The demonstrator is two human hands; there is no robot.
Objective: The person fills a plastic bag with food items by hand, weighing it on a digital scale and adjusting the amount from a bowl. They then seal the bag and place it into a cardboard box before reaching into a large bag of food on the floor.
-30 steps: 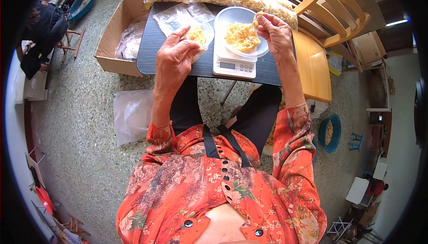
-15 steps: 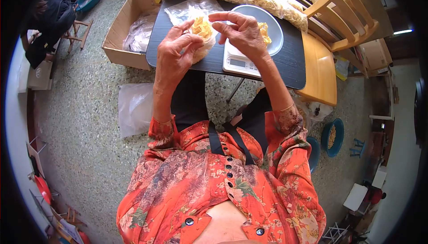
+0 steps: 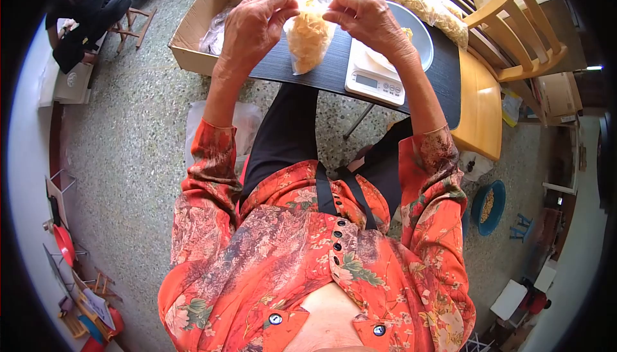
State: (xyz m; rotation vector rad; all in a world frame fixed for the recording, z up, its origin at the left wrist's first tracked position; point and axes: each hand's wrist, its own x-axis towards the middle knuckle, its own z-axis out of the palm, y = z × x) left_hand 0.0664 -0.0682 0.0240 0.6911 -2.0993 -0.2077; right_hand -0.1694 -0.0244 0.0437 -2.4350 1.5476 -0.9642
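A clear plastic bag (image 3: 308, 43) filled with pale yellow dried pieces hangs upright over the near edge of the dark table. My left hand (image 3: 254, 27) pinches the left side of its mouth between thumb and fingers. On the opposite side, my right hand (image 3: 369, 21) pinches the bag's rim. Just below my right hand sits a white kitchen scale (image 3: 376, 88), its display facing me. A translucent bowl (image 3: 421, 46) rests on or behind the scale, with some yellow pieces partly hidden by my right hand.
Several filled bags (image 3: 411, 1) lie along the table's far side. A cardboard box (image 3: 193, 59) holding plastic stands to the left, and a wooden chair (image 3: 479, 120) to the right. Another person (image 3: 96, 5) sits at the upper left. A blue basin (image 3: 488, 207) is on the floor.
Both hands have moved from the bag's top opening to its two upper sides, and the bag now hangs stretched between them. The whole view has shifted slightly.
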